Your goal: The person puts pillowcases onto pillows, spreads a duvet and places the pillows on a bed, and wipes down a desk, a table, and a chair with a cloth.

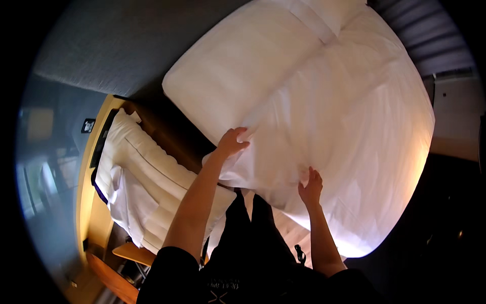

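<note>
A white sheet [334, 125] lies wrinkled over a large bed, whose bare-looking mattress part [228, 76] shows at the upper left. My left hand [232, 142] is at the sheet's near left edge, thumb and fingers curved around a fold of it; the cloth bunches beneath. Farther right, my right hand [311, 186] touches or hovers just over the sheet near its front edge, fingers bent; whether it pinches cloth is unclear. Near the top, a folded band of white cloth [311, 19] crosses the bed.
Left of me, a quilted white duvet or pad [152, 171] with a white cloth [129, 201] on it rests near a wooden ledge [85, 182]. A wooden chair [133, 254] stands below it. Dark grey upholstered panel [114, 45] lies beyond; wood floor [292, 228] shows at my feet.
</note>
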Available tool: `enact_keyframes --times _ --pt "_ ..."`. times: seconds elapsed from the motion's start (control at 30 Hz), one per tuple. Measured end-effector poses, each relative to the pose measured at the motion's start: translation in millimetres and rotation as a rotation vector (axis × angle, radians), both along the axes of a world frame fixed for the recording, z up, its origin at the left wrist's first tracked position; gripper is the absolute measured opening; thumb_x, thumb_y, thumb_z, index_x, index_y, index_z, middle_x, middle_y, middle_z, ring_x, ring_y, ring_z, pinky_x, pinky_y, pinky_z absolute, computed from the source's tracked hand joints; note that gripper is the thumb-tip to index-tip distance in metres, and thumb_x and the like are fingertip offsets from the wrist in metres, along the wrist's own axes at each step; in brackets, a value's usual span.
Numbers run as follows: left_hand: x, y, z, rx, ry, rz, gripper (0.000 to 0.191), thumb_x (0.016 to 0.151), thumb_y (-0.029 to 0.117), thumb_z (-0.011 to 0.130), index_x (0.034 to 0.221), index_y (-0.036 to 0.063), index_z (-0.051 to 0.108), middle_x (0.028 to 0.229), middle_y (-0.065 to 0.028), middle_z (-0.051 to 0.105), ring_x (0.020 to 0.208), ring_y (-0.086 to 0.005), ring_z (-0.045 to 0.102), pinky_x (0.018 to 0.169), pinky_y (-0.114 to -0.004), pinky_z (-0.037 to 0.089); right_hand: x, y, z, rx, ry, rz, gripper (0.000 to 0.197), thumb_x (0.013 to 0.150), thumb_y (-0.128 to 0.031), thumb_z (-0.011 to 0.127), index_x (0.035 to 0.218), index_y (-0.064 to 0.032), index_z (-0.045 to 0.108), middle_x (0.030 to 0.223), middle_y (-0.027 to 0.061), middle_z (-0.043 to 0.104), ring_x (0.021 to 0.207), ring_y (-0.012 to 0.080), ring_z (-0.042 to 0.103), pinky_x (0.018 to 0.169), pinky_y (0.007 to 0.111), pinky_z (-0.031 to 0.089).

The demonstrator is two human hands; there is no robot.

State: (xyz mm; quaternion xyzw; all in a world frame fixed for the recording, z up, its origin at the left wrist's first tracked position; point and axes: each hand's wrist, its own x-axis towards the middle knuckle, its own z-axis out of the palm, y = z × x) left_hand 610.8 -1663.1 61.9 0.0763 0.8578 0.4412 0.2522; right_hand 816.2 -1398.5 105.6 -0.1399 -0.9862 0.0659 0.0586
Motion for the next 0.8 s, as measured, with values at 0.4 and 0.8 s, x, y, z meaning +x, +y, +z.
enact_keyframes --times 0.4,0.8 --pt "74 -7 18 -0.074 0.096 0.212 0.013 0.074 0.017 0.066 0.078 0.0064 0.061 0.066 -0.0063 0.061 0.061 -0.0199 0.059 0.058 -0.031 0.047 -80 -186 -50 -0.582 -0.023 -0.606 0.033 0.079 -0.033 0.06 0.082 -0.0006 0.055 0.072 0.0171 0.061 0.064 0.0325 0.057 0.062 0.035 0.046" --pt "97 38 52 -0.154 -0.262 -0.944 0.035 0.081 0.02 0.052 0.112 0.0031 0.053 0.115 -0.0151 0.055 0.103 -0.0275 0.053 0.085 -0.033 0.042 7 -186 52 -0.975 0.141 -0.65 0.016 0.082 -0.013 0.058 0.081 -0.0035 0.046 0.056 0.0084 0.045 0.049 0.0164 0.044 0.047 0.029 0.037"
